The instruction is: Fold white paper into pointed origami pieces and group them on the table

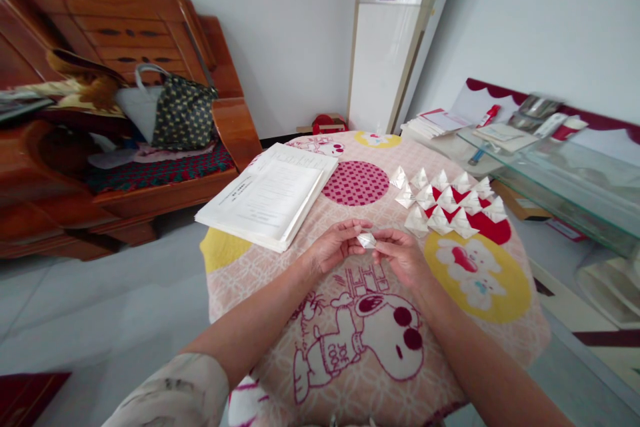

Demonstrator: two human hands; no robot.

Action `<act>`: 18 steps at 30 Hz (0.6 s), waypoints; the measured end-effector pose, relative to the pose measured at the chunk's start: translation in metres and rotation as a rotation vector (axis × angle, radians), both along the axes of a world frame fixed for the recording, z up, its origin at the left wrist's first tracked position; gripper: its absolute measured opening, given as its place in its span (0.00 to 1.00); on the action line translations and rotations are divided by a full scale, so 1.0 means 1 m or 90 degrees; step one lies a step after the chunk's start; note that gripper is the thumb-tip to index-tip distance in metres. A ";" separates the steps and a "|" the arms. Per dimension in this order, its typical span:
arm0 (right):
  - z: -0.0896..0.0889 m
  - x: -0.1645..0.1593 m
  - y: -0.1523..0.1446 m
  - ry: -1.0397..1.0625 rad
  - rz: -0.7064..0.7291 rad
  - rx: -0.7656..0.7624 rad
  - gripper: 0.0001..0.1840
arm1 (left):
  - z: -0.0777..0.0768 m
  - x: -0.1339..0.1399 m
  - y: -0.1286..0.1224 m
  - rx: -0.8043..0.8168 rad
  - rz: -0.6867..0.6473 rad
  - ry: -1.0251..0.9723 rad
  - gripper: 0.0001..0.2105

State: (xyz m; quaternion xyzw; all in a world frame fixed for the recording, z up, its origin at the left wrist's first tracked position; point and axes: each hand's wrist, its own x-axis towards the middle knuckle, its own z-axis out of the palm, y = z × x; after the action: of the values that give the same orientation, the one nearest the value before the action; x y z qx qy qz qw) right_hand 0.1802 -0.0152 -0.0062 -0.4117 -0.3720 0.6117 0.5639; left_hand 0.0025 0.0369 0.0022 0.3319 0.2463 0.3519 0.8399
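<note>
Between my two hands, over the middle of the round table, is a small folded piece of white paper [367, 240]. My left hand [339, 245] pinches its left side with thumb and fingers. The right side is gripped by my right hand [401, 255]. Several folded white paper shapes [443, 199] with pointed tips stand in rows beyond my right hand. To the left of my hands lies a stack of printed paper sheets [270, 197]. A pink patterned cloth [280, 287] with cartoon figures covers the table.
A carved wooden sofa [225, 127] stands at the left, with a dark patterned bag [183, 110] on it. At the right, a glass-topped table [560, 180] bears papers, a red-and-white cup [569, 129] and other items. A tall white air conditioner [383, 47] stands behind.
</note>
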 end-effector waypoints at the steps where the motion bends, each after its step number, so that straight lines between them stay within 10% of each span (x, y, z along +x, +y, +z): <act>1: 0.000 0.000 0.000 0.000 -0.001 -0.004 0.11 | -0.001 0.000 0.001 0.005 0.001 0.002 0.12; 18: 0.012 0.002 0.053 0.005 -0.044 0.024 0.12 | 0.017 0.012 0.047 0.047 0.159 0.088 0.04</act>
State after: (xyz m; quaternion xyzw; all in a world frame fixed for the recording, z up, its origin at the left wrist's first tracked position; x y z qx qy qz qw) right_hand 0.1822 0.0378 0.0059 -0.4111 -0.3668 0.5862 0.5940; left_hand 0.0147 0.0842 0.0194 0.3526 0.3299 0.4384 0.7580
